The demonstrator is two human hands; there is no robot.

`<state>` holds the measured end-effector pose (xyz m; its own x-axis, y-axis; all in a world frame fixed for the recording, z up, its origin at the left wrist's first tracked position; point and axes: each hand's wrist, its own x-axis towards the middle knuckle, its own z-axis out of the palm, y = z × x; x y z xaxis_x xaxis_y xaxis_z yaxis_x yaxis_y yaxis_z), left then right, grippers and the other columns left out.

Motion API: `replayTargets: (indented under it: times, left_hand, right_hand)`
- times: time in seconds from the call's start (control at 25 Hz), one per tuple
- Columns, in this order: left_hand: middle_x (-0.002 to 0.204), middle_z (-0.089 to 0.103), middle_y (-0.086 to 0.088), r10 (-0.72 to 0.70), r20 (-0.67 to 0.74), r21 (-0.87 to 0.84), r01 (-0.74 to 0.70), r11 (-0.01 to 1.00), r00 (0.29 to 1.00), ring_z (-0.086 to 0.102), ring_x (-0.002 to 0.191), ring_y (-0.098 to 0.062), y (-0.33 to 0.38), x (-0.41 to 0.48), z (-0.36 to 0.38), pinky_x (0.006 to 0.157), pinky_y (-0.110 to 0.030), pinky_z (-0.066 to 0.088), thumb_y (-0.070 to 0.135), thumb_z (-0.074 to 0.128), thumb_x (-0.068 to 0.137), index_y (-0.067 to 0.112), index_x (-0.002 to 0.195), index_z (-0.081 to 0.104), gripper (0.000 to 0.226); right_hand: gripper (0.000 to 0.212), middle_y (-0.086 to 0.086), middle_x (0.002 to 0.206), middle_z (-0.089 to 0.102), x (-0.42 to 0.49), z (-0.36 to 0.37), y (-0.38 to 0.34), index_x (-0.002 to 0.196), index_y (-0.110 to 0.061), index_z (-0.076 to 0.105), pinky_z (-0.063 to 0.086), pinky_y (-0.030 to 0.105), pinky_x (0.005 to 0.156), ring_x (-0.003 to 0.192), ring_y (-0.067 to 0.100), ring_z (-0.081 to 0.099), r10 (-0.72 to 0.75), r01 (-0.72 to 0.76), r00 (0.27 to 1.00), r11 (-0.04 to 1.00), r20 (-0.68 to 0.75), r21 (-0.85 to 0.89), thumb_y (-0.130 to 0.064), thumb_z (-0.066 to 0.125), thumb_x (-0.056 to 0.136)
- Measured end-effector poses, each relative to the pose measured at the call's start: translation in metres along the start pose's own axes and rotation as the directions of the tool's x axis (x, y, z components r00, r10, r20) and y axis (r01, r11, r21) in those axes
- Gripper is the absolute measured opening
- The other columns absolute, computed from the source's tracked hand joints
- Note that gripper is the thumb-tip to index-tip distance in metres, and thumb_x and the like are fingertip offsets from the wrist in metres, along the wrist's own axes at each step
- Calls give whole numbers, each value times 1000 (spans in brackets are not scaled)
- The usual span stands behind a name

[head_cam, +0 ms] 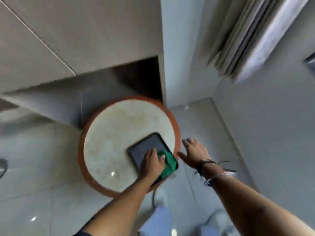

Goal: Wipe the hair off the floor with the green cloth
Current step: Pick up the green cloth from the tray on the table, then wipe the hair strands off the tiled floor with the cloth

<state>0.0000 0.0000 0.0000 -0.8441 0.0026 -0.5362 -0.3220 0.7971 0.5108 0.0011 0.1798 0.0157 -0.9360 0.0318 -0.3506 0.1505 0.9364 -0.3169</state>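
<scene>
Two bare forearms are reaching out from under the camera toward a small round table (pixel 109 142) with a reddish rim. As for progress, the wiping is not yet begun as far as I can judge: the green cloth (pixel 167 165) is lying up on a dark tablet (pixel 146 148) at the table's near edge, not down on the floor (pixel 42 176), and the picture is too blurred to show any hair on the tiles.

Her left hand (pixel 152 163) is resting on the cloth, fingers loosely curled with the thumb over the green fabric, seemingly gathering it rather than gripping it firmly. Her right hand (pixel 194 153), with dark bands at the wrist, is hanging spread and empty just beside the table's rim, touching nothing I can make out. Picking up, bending down and wiping all remain.
</scene>
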Motion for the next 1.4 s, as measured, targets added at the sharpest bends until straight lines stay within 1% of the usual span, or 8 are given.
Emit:
replayTargets:
  times: [0.2,0.4,0.68,0.76,0.88,1.12,1.24,1.4]
  left_hand:
    - [110,70,-23,-338,-69,-214,317,924,939,65,102,-36,-84,60,75,89,-41,54,34,67,85,-3,107,67,42]
    - [96,72,-18,-642,106,-594,566,571,759,69,76,-29,-79,87,97,73,-39,59,22,77,77,-5,104,67,39]
    - [83,71,-2,-280,82,-611,270,744,957,68,72,-17,-29,56,69,60,-26,53,11,73,78,21,84,63,16]
    - [85,72,-4,-168,125,-637,209,742,978,69,74,-16,-11,41,66,62,-25,57,5,69,80,19,89,62,18]
    - [101,71,-18,-52,331,-721,288,630,942,67,90,-27,20,23,77,82,-40,55,5,67,76,5,108,62,32]
    - [101,71,-14,46,562,-632,392,668,826,68,95,-28,48,28,164,87,-49,54,15,72,79,7,102,61,27]
    - [94,70,-9,-42,539,-406,304,862,841,66,90,-26,22,58,244,78,-36,56,14,75,82,14,94,59,21]
    - [137,50,-14,-61,536,333,-144,932,842,49,126,-30,-71,141,358,106,-39,43,31,78,75,10,135,42,73]
  right_hand:
    - [47,14,126,50,32,154,-26,119,-10,52,50,45,85,112,36,51,127,-163,967,974,219,155,-35,64,81]
    - [28,12,115,52,52,173,-20,104,-9,57,53,44,77,99,33,55,177,-203,971,965,160,165,-22,65,80]
    - [49,10,127,51,36,129,9,129,-11,50,46,42,95,114,31,51,182,-215,976,870,117,443,-33,58,86]
    - [61,10,138,48,24,110,25,137,-11,43,41,42,103,123,28,46,269,-369,929,619,254,693,-36,64,85]
    - [52,4,120,68,-1,84,71,123,-14,57,53,29,86,112,24,59,117,-416,901,-39,418,909,-31,74,78]
    - [34,19,118,68,-47,103,180,118,-3,64,56,43,88,107,34,65,-70,-472,873,-362,482,804,-8,65,84]
    - [24,22,114,69,-48,169,236,100,-8,71,60,30,70,84,23,73,346,-467,785,-214,514,858,-1,72,77]
    - [4,19,82,71,-18,317,319,79,-12,64,49,31,59,69,35,64,732,-684,659,488,173,542,-14,67,78]
